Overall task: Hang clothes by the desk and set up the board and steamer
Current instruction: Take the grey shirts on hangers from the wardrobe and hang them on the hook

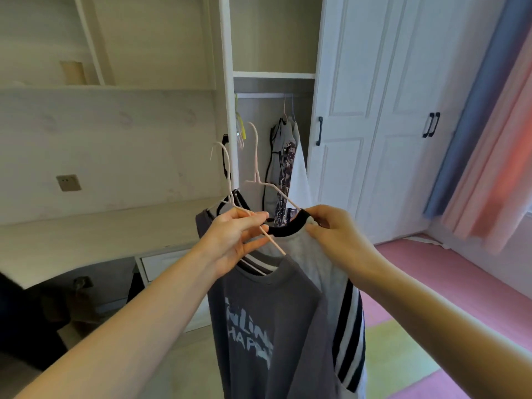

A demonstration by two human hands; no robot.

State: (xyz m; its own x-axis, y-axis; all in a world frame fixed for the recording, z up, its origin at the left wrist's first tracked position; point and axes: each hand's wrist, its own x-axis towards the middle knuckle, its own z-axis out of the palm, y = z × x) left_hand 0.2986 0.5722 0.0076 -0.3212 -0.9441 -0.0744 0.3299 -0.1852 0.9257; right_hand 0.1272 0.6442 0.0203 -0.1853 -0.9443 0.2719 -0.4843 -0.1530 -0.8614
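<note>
The desk (86, 226) is running along the left wall, and an open wardrobe bay (273, 125) is standing behind the work, with a few garments (283, 168) hanging from its rail.

The left hand (236, 240) is holding the wire hangers (230, 180) at mid-frame, fingers curled round the shoulder wires just below the necks. A dark grey printed T-shirt (259, 326) is hanging from that bundle, its collar just beneath the palm. How many hangers are in this grip cannot be told.

The right hand (331, 228) is pinching the black collar (285, 228) of a light grey top (325, 269) with black-and-white striped side panels, thumb and fingertips pressed together on the ribbing. One pale hanger arm is crossing that neckline.

Handling judgement: the clothes are appearing soft, light and limp, and will be bearing no load of their own; the hangers are thin, stiff and probably springy, and smooth enough for a collar to be slipping off. The sound hold is at the hanger neck or shoulder wire, with the collar steadied separately.

Orientation: the hooks are pointing upward, tips curling left, leaning slightly toward the wardrobe. The long axis of each garment is running vertically, hems dropping below the picture edge.
</note>
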